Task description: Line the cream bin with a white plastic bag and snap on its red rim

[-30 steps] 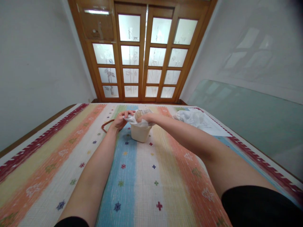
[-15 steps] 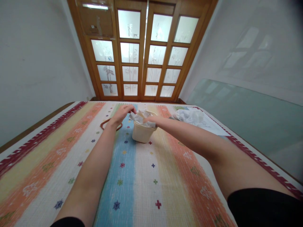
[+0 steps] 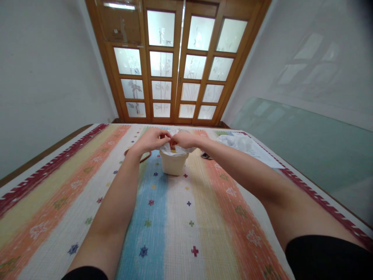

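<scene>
A small cream bin [image 3: 173, 164] stands upright on a striped, colourful mat [image 3: 180, 217]. A thin white plastic bag [image 3: 178, 149] lines its mouth and bunches above the rim. My left hand [image 3: 152, 139] and my right hand [image 3: 183, 139] meet right above the bin, fingers pinched on the bag's top edge. Both forearms reach out over the mat toward it.
A brown ring-shaped loop [image 3: 142, 156] lies on the mat left of the bin. More white plastic bags [image 3: 241, 142] lie at the far right, and a small dark object [image 3: 206, 156] sits between them and the bin. Wooden glazed doors [image 3: 175, 62] stand behind; a glass panel [image 3: 305, 140] leans at the right.
The bin has gone from tilted back to upright. Both hands have come together above its mouth, gathering the bag's edge between them.
</scene>
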Tool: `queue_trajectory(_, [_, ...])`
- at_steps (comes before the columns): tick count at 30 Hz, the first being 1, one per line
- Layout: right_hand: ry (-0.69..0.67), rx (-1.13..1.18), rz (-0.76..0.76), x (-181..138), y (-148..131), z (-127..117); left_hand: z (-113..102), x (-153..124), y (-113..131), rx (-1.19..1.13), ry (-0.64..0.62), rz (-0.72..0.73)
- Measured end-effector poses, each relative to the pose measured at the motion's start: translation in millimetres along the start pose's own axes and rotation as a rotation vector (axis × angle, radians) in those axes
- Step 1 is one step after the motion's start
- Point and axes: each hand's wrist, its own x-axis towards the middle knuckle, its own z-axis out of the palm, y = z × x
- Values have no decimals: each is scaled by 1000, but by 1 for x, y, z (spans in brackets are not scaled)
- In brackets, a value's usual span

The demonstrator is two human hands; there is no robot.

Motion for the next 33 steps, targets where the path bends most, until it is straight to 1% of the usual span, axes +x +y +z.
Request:
queue_trajectory(1, [47, -26, 4, -2, 0, -5, -3, -2, -1, -20, -25, -19])
queue_trajectory(2, [124, -52, 19, -5, 0, -8, -6, -3, -4, -46, -52, -35])
queue_trajectory(4, [326, -90, 68, -9, 2, -10, -8, -4, -10, -103, -71, -64])
queue_trajectory(6, [473, -111, 105, -11, 8, -7, -7, -2, -17, -139, -24, -105])
queue_trajectory(8, [545, -100, 136, -11, 16, -2, -3, 2, -22, -126, 50, -141])
queue_trajectory(10, [555, -31, 193, -10, 24, 4, 3, 7, -25, -95, 139, -128])
queue_trajectory(13, [522, 143, 289, -7, 36, 11, 13, 14, -25, -53, 265, -22])
queue_trajectory(15, [528, 256, 324, -5, 41, 16, 21, 18, -26, -50, 270, 58])
queue_trajectory(17, [555, 364, 336, -4, 46, 21, 29, 20, -31, -106, 209, 95])
queue_trajectory(19, [577, 478, 341, -3, 51, 29, 35, 21, -39, -206, 158, 57])
queue_trajectory(20, [583, 540, 347, -2, 54, 32, 38, 22, -45, -251, 153, 17])
queue_trajectory(23, [568, 767, 389, 1, 61, 42, 41, 24, -60, -329, 192, -88])
queue_trajectory(25, [519, 954, 407, 3, 66, 46, 42, 26, -67, -343, 205, -119])
queue_trajectory(28, [428, 1193, 407, 4, 73, 49, 42, 26, -71, -325, 176, -150])
queue_trajectory(30, [394, 1295, 409, 3, 77, 52, 41, 25, -70, -303, 148, -176])
queue_trajectory(33, [387, 1379, 423, 2, 79, 59, 40, 22, -71, -277, 116, -248])
